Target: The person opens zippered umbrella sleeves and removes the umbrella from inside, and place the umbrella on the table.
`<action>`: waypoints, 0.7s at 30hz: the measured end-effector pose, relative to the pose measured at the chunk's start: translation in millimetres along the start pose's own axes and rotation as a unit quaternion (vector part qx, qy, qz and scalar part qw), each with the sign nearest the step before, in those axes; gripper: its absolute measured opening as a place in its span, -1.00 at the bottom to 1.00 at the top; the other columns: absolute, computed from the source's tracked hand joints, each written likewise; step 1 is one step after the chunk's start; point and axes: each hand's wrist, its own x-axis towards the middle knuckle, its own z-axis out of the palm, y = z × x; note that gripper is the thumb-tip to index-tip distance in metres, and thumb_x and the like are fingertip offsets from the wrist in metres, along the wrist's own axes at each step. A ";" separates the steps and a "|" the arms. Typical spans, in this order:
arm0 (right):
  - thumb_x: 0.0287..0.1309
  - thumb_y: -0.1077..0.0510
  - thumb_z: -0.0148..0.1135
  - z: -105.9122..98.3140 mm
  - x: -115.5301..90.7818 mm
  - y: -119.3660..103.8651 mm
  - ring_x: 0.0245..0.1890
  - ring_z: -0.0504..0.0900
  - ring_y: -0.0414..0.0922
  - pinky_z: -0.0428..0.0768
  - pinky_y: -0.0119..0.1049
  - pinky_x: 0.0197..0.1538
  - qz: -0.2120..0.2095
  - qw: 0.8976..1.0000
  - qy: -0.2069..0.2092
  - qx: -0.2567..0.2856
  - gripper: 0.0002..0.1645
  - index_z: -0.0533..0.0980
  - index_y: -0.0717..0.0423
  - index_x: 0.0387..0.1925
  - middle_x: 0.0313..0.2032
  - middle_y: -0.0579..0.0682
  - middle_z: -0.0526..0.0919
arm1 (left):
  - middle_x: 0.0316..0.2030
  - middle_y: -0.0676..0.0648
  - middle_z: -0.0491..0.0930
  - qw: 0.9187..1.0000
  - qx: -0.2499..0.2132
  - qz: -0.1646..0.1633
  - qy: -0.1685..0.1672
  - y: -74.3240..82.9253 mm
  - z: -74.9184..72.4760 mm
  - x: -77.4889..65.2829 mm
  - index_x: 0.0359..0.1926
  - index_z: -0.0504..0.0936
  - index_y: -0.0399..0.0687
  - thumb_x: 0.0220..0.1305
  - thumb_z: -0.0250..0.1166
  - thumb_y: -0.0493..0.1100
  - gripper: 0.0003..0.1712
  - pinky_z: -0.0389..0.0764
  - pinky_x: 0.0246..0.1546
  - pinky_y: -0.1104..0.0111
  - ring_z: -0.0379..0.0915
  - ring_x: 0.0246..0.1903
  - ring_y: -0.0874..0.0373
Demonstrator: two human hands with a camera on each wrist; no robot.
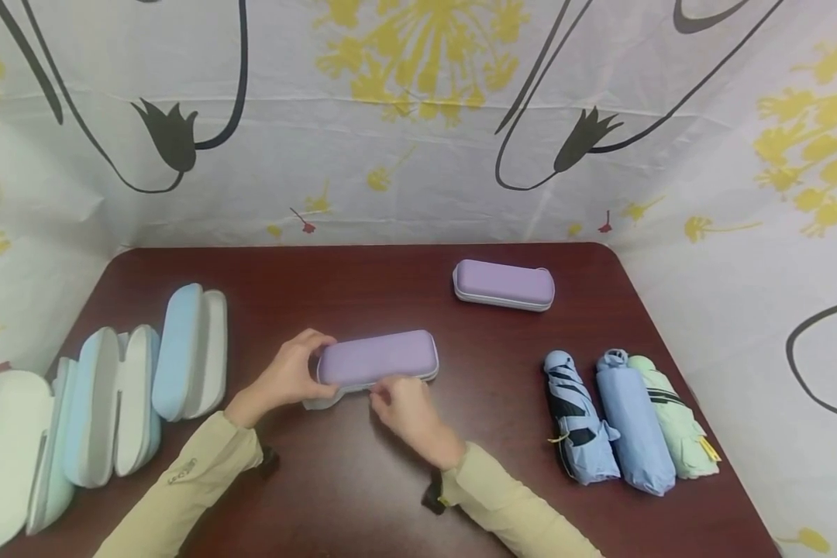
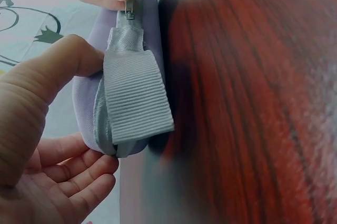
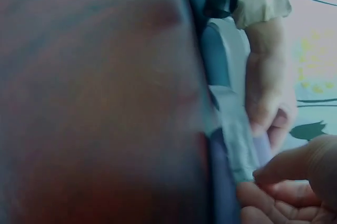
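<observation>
A purple zippered case (image 1: 380, 358) lies near the middle of the table, its lid down. My left hand (image 1: 289, 368) grips its left end, the thumb on the near side and the fingers round the far side. From that end sticks out a ribbed grey fabric tab (image 2: 138, 95), seen close up in the left wrist view. My right hand (image 1: 411, 415) pinches the small metal zipper pull (image 2: 129, 8) on the case's near side. The right fingers partly hide the pull. In the right wrist view, the grey zipper band (image 3: 239, 145) runs between both hands.
Another purple case (image 1: 504, 285) lies at the back right. On the left stand open light blue cases (image 1: 176, 353) and a pale green one (image 1: 56, 488). Folded umbrellas lie at the right: blue-and-black (image 1: 582, 434), blue (image 1: 635, 422), light green (image 1: 680, 426). Patterned cloth (image 1: 418, 178) hangs behind the table.
</observation>
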 end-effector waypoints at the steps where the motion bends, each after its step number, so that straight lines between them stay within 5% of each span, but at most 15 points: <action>1: -0.11 0.26 0.35 -3.9 1.8 2.2 -0.60 0.56 -0.22 0.52 -0.42 -0.48 -0.008 1.000 0.002 0.000 -0.95 0.60 0.13 -0.53 -0.58 -0.05 0.64 | -0.23 -0.13 0.52 1.000 -0.001 0.000 -0.002 -0.2 -0.4 -0.3 -0.07 0.55 -0.33 -0.41 0.56 -0.15 -0.26 0.56 -0.27 0.17 0.46 -0.28 0.03; 4: -0.13 0.20 0.40 -16.2 9.5 16.7 -0.52 0.56 -0.20 0.53 -0.38 -0.42 -0.026 0.999 0.030 -0.009 -0.85 0.61 0.13 -0.43 -0.50 -0.06 0.63 | -0.21 -0.15 0.52 1.000 -0.004 0.003 -0.009 0.1 -2.9 -1.0 -0.05 0.54 -0.34 -0.39 0.57 -0.16 -0.25 0.57 -0.24 0.14 0.47 -0.26 0.01; 8: -0.22 0.11 0.46 -32.5 22.4 46.1 -0.26 0.50 -0.01 0.50 -0.17 -0.21 0.008 0.999 0.049 -0.012 -0.59 0.60 0.17 -0.23 -0.30 0.04 0.58 | -0.21 -0.16 0.52 1.000 -0.012 0.011 -0.020 0.5 -6.9 -0.3 -0.04 0.53 -0.36 -0.36 0.58 -0.17 -0.25 0.56 -0.21 0.09 0.48 -0.25 -0.04; 15: -0.04 0.12 0.34 -49.2 27.2 78.6 -0.03 0.49 0.05 0.44 -0.06 0.05 0.058 0.992 -0.083 0.073 -0.45 0.49 0.24 0.03 -0.04 0.14 0.56 | -0.22 -0.17 0.53 0.999 -0.016 0.020 -0.043 -3.1 -13.0 5.7 -0.06 0.52 -0.38 -0.34 0.58 -0.23 -0.28 0.56 -0.18 0.10 0.50 -0.24 -0.06; 21: -0.03 0.11 0.33 -49.4 17.6 75.7 -0.16 0.51 -0.03 0.47 -0.15 -0.06 0.065 0.988 -0.104 0.090 -0.48 0.49 0.23 0.00 -0.11 0.10 0.58 | -0.18 -0.25 0.54 0.998 -0.017 0.016 -0.051 -5.8 -19.8 19.6 -0.06 0.51 -0.42 -0.25 0.52 -0.34 -0.37 0.56 -0.14 0.09 0.53 -0.20 -0.10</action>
